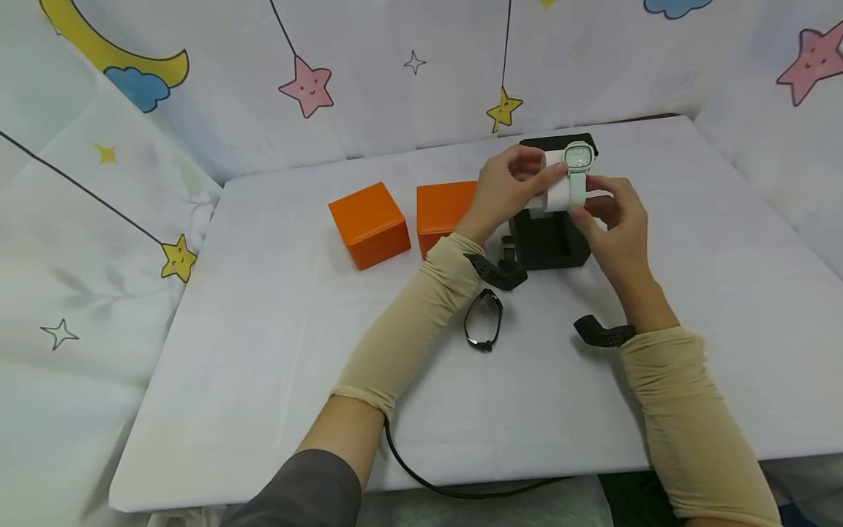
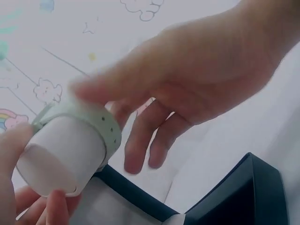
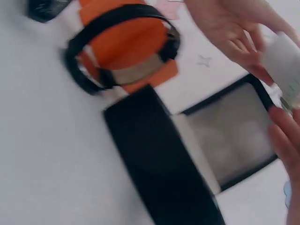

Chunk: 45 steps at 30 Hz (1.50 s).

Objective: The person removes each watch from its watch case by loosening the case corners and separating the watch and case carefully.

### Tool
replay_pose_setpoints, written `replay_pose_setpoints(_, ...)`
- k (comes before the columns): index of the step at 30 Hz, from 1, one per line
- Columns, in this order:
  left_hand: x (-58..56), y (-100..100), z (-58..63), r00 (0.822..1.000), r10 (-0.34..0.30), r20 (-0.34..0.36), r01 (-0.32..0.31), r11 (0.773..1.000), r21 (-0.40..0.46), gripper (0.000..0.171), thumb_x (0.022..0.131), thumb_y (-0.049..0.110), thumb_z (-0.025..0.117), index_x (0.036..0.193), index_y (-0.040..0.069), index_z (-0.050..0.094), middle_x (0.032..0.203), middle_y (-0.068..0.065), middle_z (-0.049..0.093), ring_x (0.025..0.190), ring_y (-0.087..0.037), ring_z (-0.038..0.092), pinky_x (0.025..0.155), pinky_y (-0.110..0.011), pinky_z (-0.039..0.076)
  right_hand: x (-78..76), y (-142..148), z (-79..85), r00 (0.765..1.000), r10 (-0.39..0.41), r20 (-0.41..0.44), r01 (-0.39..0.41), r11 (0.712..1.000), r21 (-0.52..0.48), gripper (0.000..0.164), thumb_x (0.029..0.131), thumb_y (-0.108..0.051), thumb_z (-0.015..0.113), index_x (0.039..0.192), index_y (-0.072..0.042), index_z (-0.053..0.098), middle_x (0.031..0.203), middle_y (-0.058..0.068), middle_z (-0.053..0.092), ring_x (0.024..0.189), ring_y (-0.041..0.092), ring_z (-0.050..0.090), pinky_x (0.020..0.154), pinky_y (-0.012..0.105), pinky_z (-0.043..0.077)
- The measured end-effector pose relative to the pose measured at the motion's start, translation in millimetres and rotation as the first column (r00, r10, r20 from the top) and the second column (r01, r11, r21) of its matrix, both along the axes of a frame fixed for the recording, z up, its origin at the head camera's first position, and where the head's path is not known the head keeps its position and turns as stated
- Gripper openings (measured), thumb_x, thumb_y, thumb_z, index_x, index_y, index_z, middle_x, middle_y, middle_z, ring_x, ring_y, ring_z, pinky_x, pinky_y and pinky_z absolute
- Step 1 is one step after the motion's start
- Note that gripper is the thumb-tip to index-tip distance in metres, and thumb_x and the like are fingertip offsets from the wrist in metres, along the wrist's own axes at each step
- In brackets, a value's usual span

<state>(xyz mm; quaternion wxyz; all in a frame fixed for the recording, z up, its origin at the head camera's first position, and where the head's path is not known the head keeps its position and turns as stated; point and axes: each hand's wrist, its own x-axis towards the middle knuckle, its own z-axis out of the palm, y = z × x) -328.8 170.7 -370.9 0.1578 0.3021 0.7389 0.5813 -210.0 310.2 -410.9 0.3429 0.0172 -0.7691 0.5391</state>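
Observation:
In the head view my left hand (image 1: 510, 187) grips a white watch cushion (image 1: 555, 194), a short cylinder, from its left end. A pale green watch (image 1: 579, 157) with a squarish face is strapped round the cushion. My right hand (image 1: 615, 219) holds the watch's strap from the right, thumb low and fingers at its edge. The left wrist view shows the holed strap (image 2: 110, 129) close up, the right thumb blurred over it. Below the hands an open black watch box (image 1: 549, 245) lies on the table, its lid (image 1: 560, 142) at the back.
Two orange boxes (image 1: 369, 223) stand left of the black box, the nearer one to it partly behind my left arm. A dark-strapped watch (image 1: 484, 322) lies before them on the white table (image 1: 263, 351). Another small watch (image 1: 507, 247) is half hidden by the left wrist camera. A cable (image 1: 448, 494) hangs at the front edge.

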Motion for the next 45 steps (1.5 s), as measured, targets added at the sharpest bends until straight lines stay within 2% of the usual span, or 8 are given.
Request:
replay_pose_setpoints(3, 1.2, 1, 0.0, 0.999, 0.037, -0.022, -0.037, 0.999, 0.003, 0.038, 0.077, 0.037, 0.069, 0.108, 0.018, 0.059, 0.097, 0.003, 0.063, 0.084, -0.003, 0.060, 0.072, -0.013, 0.048, -4.1, -6, -4.4, 0.992, -0.116, -0.046, 0.121, 0.985, 0.126, 0.044, 0.075, -0.007, 0.071, 0.116, -0.007, 0.056, 0.105, -0.012, 0.052, 0.085, -0.001, 0.060, 0.081, 0.014, 0.047)
replay_pose_setpoints(7, 1.2, 2, -2.2, 0.999, 0.046, -0.022, -0.047, 0.999, -0.006, 0.038, 0.077, 0.038, 0.069, 0.108, 0.019, 0.059, 0.096, 0.004, 0.064, 0.084, -0.002, 0.060, 0.071, -0.013, 0.048, -7.6, -10, -10.7, 0.975, -0.204, -0.088, 0.217, 0.957, 0.192, 0.044, 0.073, -0.010, 0.073, 0.115, -0.006, 0.058, 0.100, -0.021, 0.047, 0.085, -0.005, 0.058, 0.079, 0.013, 0.047)
replay_pose_setpoints(14, 1.4, 4, -6.6, 0.999, 0.017, -0.028, -0.017, 0.999, -0.028, 0.042, 0.079, 0.039, 0.067, 0.114, 0.018, 0.058, 0.101, 0.003, 0.065, 0.088, -0.001, 0.059, 0.073, -0.013, 0.047, -9.1, -13, -15.7, 0.940, -0.313, -0.138, 0.337, 0.919, 0.205, 0.037, 0.076, -0.018, 0.071, 0.111, -0.009, 0.063, 0.089, 0.011, 0.058, 0.084, 0.008, 0.058, 0.076, 0.015, 0.048)
replay_pose_setpoints(25, 3.9, 8, -8.6, 0.996, -0.037, -0.078, 0.032, 0.998, -0.059, 0.040, 0.082, 0.039, 0.063, 0.117, 0.019, 0.059, 0.099, 0.002, 0.064, 0.085, -0.004, 0.059, 0.071, -0.014, 0.047, -10.1, -14, -16.2, 0.880, -0.446, -0.163, 0.470, 0.867, 0.164, 0.029, 0.077, -0.017, 0.070, 0.102, -0.003, 0.066, 0.085, 0.017, 0.062, 0.081, 0.025, 0.061, 0.068, 0.013, 0.041)
replay_pose_setpoints(30, 3.0, 9, -10.5, 0.995, -0.041, -0.092, 0.034, 0.997, -0.076, 0.043, 0.084, 0.039, 0.061, 0.121, 0.019, 0.057, 0.102, 0.002, 0.063, 0.087, -0.004, 0.058, 0.071, -0.013, 0.047, -10.1, -18, -15.8, 0.845, -0.504, -0.177, 0.534, 0.811, 0.240, 0.031, 0.080, -0.024, 0.066, 0.097, 0.002, 0.066, 0.083, 0.019, 0.062, 0.076, 0.027, 0.060, 0.064, 0.019, 0.038)
replay_pose_setpoints(36, 1.1, 8, -12.8, 0.995, -0.031, -0.095, 0.022, 0.996, -0.091, 0.046, 0.083, 0.039, 0.061, 0.124, 0.018, 0.056, 0.103, 0.001, 0.064, 0.086, -0.004, 0.059, 0.070, -0.013, 0.047, -11.2, -21, -18.8, 0.800, -0.577, -0.167, 0.595, 0.726, 0.344, 0.042, 0.085, -0.034, 0.055, 0.097, 0.005, 0.062, 0.085, 0.020, 0.063, 0.076, 0.033, 0.058, 0.063, 0.043, 0.041)
replay_pose_setpoints(40, -0.1, 8, -13.8, 0.995, -0.034, -0.097, 0.025, 0.995, -0.095, 0.046, 0.083, 0.039, 0.061, 0.124, 0.018, 0.056, 0.101, 0.000, 0.065, 0.085, -0.004, 0.059, 0.069, -0.014, 0.047, -10.8, -21, -18.7, 0.798, -0.581, -0.160, 0.596, 0.722, 0.352, 0.044, 0.085, -0.035, 0.054, 0.096, 0.007, 0.062, 0.085, 0.021, 0.063, 0.077, 0.035, 0.057, 0.063, 0.047, 0.038)
replay_pose_setpoints(45, -3.3, 7, -14.4, 0.992, -0.063, -0.110, 0.053, 0.994, -0.091, 0.042, 0.083, 0.038, 0.061, 0.120, 0.018, 0.059, 0.099, 0.000, 0.064, 0.084, -0.005, 0.059, 0.067, -0.016, 0.048, -9.7, -19, -17.9, 0.825, -0.545, -0.151, 0.560, 0.749, 0.353, 0.040, 0.084, -0.031, 0.057, 0.094, 0.008, 0.061, 0.083, 0.022, 0.062, 0.076, 0.037, 0.055, 0.065, 0.046, 0.037)
